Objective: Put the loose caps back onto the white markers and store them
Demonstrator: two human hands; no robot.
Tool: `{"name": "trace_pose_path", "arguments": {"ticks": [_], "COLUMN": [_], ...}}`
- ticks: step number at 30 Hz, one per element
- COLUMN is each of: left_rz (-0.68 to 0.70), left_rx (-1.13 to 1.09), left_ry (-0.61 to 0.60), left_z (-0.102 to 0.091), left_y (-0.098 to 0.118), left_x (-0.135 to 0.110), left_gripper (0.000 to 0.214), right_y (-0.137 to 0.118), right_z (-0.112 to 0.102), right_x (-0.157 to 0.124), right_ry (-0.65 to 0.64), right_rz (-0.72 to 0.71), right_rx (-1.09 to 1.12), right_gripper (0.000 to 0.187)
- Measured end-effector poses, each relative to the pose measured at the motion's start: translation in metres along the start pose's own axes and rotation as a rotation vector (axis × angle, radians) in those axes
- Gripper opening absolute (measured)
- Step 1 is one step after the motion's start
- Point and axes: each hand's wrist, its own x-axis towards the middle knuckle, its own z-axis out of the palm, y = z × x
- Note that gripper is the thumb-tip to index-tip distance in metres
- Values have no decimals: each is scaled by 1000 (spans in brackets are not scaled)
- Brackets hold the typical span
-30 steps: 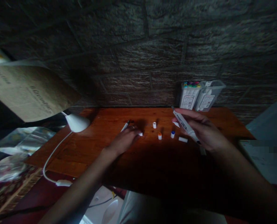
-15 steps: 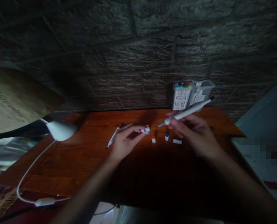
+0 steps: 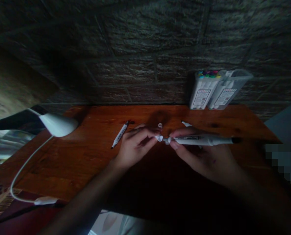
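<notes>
Between the fingertips of my left hand point(image 3: 135, 147) is a small white marker cap point(image 3: 158, 138), its opening turned right. My right hand point(image 3: 206, 160) grips a white marker point(image 3: 199, 140), held nearly level, its grey nib end pointing left at the cap. Nib and cap are very close; whether they touch I cannot tell. Just beyond the fingertips, a small pale cap point(image 3: 160, 125) shows on the table. Left of my left hand lies another white marker point(image 3: 120, 134) with dark tips. Part of a further marker point(image 3: 186, 123) shows behind my right hand.
Two clear marker cases point(image 3: 200, 93) stand against the stone wall point(image 3: 140, 68) at the back right, one with colourful marker ends. A white lamp base point(image 3: 58, 125) with a cable sits at the left of the wooden table point(image 3: 86, 156), below a large shade point(image 3: 13, 88).
My right hand has brought the marker down from a slant to nearly level, its nib now close to the cap in my left hand. The view has shifted, and the orange and blue-topped caps no longer show.
</notes>
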Motion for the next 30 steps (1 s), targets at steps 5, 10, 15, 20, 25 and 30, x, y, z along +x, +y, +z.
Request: {"name": "trace_pose_path", "arguments": {"ticks": [5, 10, 15, 20, 25, 30], "left_rz": [52, 69, -8, -3, 27, -21], "left_rx": [30, 44, 49, 48, 36, 70], "left_ry": [2, -60, 23, 22, 10, -78], "left_z": [1, -1, -9, -13, -13, -13], "left_y": [1, 3, 4, 4, 4, 4], "left_x": [1, 0, 0, 1, 2, 1], "left_gripper": [16, 16, 16, 13, 14, 14], "right_y": [0, 1, 4, 1, -2, 0], "right_z": [2, 0, -3, -7, -8, -10], "right_x": [0, 1, 2, 2, 2, 3], "right_ry": [-71, -75, 0, 49, 73, 129], "right_rz": [-64, -126, -120, -52, -51, 130], "right_rx": [-142, -292, -290, -188, -168, -99], "right_gripper": [19, 15, 4, 3, 2, 8]}}
